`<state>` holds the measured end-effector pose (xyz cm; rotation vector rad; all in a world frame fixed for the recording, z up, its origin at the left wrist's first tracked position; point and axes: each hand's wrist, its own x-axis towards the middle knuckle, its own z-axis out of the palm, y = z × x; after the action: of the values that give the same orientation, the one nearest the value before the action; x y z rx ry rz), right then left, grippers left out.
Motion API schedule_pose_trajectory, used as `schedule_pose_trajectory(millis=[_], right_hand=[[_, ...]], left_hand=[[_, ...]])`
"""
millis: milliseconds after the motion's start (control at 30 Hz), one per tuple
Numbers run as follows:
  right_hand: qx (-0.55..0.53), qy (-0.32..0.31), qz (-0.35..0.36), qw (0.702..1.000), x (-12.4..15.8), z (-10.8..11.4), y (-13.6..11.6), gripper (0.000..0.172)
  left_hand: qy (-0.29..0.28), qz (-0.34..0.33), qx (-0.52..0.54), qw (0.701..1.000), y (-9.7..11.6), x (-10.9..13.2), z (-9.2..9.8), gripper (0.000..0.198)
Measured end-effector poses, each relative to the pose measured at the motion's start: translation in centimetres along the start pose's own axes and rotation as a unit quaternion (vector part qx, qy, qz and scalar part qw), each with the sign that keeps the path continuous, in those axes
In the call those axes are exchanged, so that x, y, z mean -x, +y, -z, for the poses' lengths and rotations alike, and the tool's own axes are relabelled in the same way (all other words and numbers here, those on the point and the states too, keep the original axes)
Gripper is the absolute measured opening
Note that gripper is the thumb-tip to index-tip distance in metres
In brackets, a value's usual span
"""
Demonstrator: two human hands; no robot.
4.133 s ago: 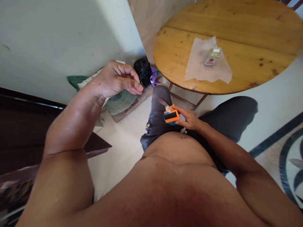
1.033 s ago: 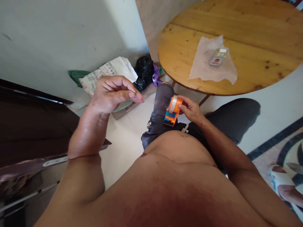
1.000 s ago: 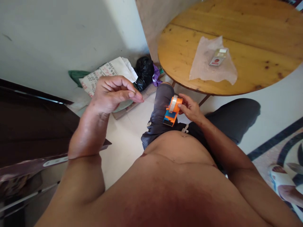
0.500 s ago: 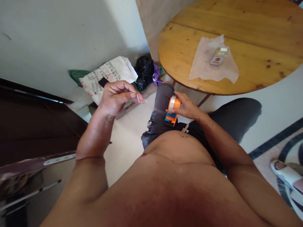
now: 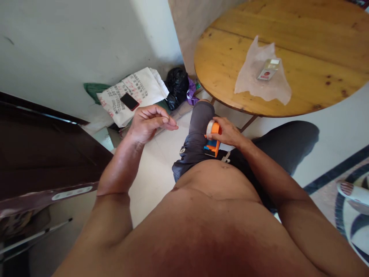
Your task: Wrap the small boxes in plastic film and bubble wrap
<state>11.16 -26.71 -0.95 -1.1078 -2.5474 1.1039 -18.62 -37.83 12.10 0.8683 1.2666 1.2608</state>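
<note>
My right hand (image 5: 227, 132) is wrapped round an orange and blue tape dispenser (image 5: 212, 138) with a roll of clear tape, held low over my lap. My left hand (image 5: 151, 123) is raised to the left of it, thumb and fingers pinched together; what they pinch is too small to make out. The two hands are about a hand's width apart. On the round wooden table (image 5: 288, 23) ahead lies a crumpled clear plastic sheet (image 5: 259, 77) with a small box (image 5: 269, 70) on it.
On the floor by the wall lie a printed white sack (image 5: 132, 92) with a dark phone (image 5: 129, 101) on it, a black bag (image 5: 175, 86) and a purple scrap. Dark furniture (image 5: 43, 154) stands at my left. Another person's sandalled foot (image 5: 353, 192) shows at the right edge.
My left hand has come down and toward the dispenser, still pinched. My right hand has turned the dispenser and closed over its top. The plastic sheet's corner has lifted.
</note>
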Motion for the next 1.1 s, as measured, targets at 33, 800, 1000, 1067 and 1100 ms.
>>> schedule_pose_trajectory(millis=[33,800,1000,1067,1100], right_hand=[[-0.001,-0.02,-0.016,1.0,0.1,-0.2,0.5,0.089],[-0.161,-0.01,-0.166,0.973,1.1,0.7,3.1,0.098],[-0.208,0.038,-0.096,0.973,-2.7,2.8,0.8,0.088],[-0.202,0.042,-0.078,0.975,-3.6,3.0,0.1,0.079],[-0.197,0.036,-0.072,0.977,-3.9,2.9,-0.2,0.076]], left_hand=[[0.0,0.007,0.0,1.0,-0.2,0.0,0.0,0.026],[-0.045,0.107,0.178,0.977,-13.4,-7.8,-8.6,0.034],[0.037,-0.027,0.198,0.979,-15.1,-10.9,-11.4,0.033],[0.057,-0.059,0.181,0.98,-15.0,-11.2,-11.8,0.032],[0.067,-0.069,0.171,0.981,-15.0,-11.2,-11.8,0.032]])
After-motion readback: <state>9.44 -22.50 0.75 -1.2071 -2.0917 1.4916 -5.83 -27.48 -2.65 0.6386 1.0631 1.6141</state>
